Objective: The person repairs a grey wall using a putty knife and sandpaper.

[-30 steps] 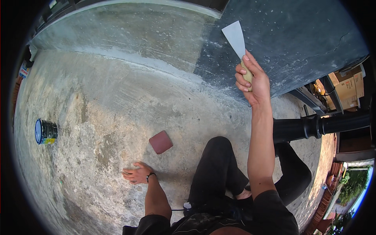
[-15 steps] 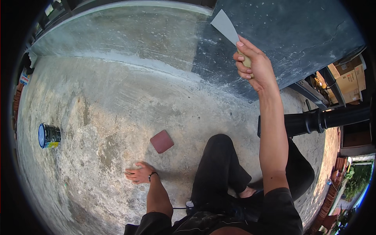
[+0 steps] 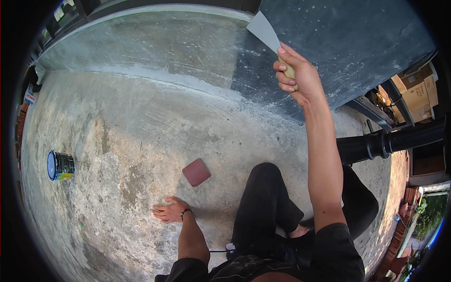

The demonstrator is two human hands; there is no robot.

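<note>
My right hand [image 3: 296,73] grips the pale handle of a putty knife [image 3: 264,33], its metal blade tilted up and left near the edge where the dark wall section [image 3: 347,37] adjoins the lighter wall [image 3: 159,42]; whether it touches I cannot tell. My left hand [image 3: 169,210] rests on the concrete floor [image 3: 117,136] with fingers spread, holding nothing. Just above it lies a square red-brown pad [image 3: 196,172].
A paint can [image 3: 60,165] stands at the left. At the right are a black post [image 3: 364,148], cardboard boxes [image 3: 418,98], metal beams and stacked reddish tiles [image 3: 403,221]. My bent legs in dark trousers [image 3: 260,197] lie below the post and pad's level.
My right hand and the putty knife have moved up and to the left, the blade tilting further left. My left hand stays on the floor; the whole view has shifted slightly.
</note>
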